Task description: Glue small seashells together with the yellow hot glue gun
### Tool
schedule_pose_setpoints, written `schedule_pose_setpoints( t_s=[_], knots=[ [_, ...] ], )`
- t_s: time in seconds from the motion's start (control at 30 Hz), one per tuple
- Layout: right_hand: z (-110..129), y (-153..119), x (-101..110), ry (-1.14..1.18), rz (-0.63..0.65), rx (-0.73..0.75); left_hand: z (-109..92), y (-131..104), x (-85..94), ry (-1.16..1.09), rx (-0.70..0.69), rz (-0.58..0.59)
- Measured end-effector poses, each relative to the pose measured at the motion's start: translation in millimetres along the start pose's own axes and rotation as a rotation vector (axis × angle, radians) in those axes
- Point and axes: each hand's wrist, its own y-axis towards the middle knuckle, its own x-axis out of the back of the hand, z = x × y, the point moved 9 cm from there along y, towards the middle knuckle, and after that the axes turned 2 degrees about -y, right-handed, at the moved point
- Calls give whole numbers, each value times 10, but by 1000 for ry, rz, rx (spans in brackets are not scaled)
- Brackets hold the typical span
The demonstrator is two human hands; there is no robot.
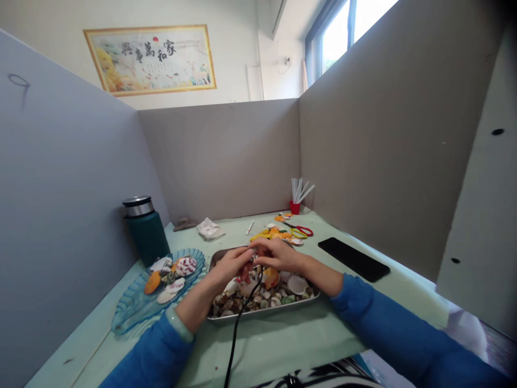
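Note:
A metal tray [264,312] full of small shells lies on the table in front of me. Above its shells my left hand [235,263] and my right hand [278,254] meet, fingers curled toward each other. Something small is between the fingertips, too hidden to make out. From just below the hands a black cable [238,323] runs down to the bottom edge. A large pale shell [297,284] and an orange shell [271,277] lie in the tray under my right hand.
To the left are a blue glass dish [128,311] with shells and a dark green bottle [147,237]. Behind the tray lie scissors [301,231], a white stick [250,227] and crumpled paper [210,229]. A red cup [295,207] holds white sticks. A black phone [353,258] lies right.

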Motion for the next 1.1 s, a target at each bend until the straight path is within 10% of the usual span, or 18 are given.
schedule_pose_setpoints(
  t_s=[1.1],
  knots=[
    [0,-2,0,-34,-13,29,4,-5,0,35,-11,12]
  ],
)
